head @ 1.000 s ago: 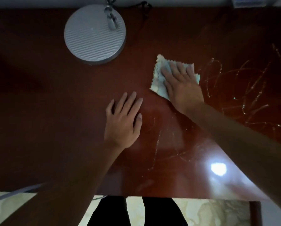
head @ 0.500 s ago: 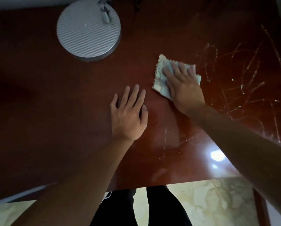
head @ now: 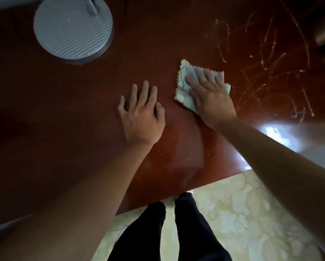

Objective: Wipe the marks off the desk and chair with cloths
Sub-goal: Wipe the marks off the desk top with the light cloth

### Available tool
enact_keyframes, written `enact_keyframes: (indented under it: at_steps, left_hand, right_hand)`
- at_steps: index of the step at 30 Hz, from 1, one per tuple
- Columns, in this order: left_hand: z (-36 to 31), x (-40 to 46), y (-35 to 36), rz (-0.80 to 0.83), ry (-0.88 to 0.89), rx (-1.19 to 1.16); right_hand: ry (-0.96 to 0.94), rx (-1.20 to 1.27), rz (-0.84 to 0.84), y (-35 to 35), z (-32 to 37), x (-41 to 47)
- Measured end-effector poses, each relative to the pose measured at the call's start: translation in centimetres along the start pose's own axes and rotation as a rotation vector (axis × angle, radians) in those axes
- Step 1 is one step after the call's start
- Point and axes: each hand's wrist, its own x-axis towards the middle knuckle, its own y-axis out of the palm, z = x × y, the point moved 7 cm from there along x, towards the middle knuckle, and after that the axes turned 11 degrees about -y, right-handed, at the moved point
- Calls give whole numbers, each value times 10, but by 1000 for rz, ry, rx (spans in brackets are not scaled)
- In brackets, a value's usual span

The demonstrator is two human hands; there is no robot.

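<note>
A glossy dark red desk (head: 73,119) fills most of the view. My right hand (head: 211,97) lies flat on a pale folded cloth (head: 184,85) with zigzag edges and presses it onto the desk. Thin whitish scribble marks (head: 270,72) cover the desk to the right of the cloth. My left hand (head: 141,115) rests on the bare desk just left of the cloth, fingers straight and slightly spread, holding nothing. No chair is visible.
A round grey ribbed lamp base (head: 73,28) stands at the back left of the desk. The desk's front edge (head: 205,185) runs diagonally above a pale patterned floor (head: 252,213), where my dark-trousered legs (head: 176,232) stand. A bright light reflection (head: 272,132) glares at the right.
The view has tilted and shifted, showing more floor. The faint streaks on the desk between my two arms have faded. Both hands stay in much the same places on the desk.
</note>
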Motion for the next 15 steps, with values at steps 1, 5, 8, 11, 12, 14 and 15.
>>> enact_keyframes:
  at_steps: [1, 5, 8, 11, 12, 14, 15]
  left_hand:
    - [1, 0, 1, 1, -6, -4]
    - [2, 0, 2, 51, -22, -26]
    - [1, 1, -1, 101, -24, -43]
    - [-1, -3, -6, 119, 6, -76]
    - [-2, -9, -8, 119, 23, -90]
    - [-3, -28, -11, 95, 103, -84]
    - [-4, -39, -11, 81, 157, -70]
  right_hand:
    - [45, 8, -20, 2, 3, 0]
    - [12, 7, -58, 12, 47, -56]
    - [-63, 35, -42, 17, 67, -100]
    - [-88, 15, -2, 14, 54, -88]
    - [-60, 6, -1, 12, 46, -75]
    - [25, -2, -26, 7, 28, -51]
    - [53, -6, -40, 7, 24, -48]
